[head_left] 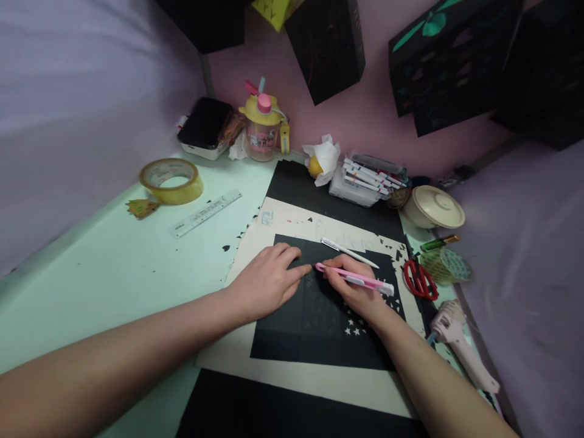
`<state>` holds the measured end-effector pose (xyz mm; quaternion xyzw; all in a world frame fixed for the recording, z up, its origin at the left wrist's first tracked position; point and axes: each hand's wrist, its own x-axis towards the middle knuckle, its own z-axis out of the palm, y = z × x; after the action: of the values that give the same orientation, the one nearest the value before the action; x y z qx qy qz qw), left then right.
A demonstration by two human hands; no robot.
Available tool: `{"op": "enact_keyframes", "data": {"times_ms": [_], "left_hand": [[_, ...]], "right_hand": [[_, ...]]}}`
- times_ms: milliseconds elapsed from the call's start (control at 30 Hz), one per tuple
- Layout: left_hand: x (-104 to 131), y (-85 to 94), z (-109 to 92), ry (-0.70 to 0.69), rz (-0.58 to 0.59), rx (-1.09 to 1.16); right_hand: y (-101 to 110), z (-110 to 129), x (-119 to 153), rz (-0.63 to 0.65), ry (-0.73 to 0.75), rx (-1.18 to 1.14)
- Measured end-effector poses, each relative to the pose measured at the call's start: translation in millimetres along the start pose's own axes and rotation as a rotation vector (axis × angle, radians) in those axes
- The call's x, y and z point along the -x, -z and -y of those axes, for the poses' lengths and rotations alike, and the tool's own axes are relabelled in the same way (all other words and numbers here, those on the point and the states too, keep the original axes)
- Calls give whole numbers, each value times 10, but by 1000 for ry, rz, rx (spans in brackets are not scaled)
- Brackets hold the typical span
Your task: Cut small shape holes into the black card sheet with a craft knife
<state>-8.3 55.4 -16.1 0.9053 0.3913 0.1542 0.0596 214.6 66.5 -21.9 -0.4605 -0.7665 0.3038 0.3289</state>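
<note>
My left hand lies flat on a sheet of black paper, its fingers spread and holding nothing. In my right hand is a slim pink craft knife with a white slider, gripped like a pen. Its front end is down at the black paper, just right of my left fingertips; the blade itself is too small to make out. Small star and triangle cut-outs show in the paper, partly under my right hand. A white pen lies on the sheet just beyond that hand.
Under the black paper lies a cream board. A ruler and a tape roll lie left. Behind stand a yellow-lidded bottle and a pen box. Red-handled scissors and a glue gun lie right.
</note>
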Motion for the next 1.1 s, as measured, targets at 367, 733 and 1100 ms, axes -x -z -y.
{"op": "enact_keyframes", "data": {"times_ms": [367, 733, 1100], "left_hand": [[-6, 8, -5, -6, -13, 5], [9, 4, -13, -5, -28, -3], [0, 16, -15, 7, -10, 4]], "right_hand": [[-10, -11, 16, 11, 35, 21], [8, 7, 22, 32, 84, 77], [-7, -9, 21, 28, 90, 59]]}}
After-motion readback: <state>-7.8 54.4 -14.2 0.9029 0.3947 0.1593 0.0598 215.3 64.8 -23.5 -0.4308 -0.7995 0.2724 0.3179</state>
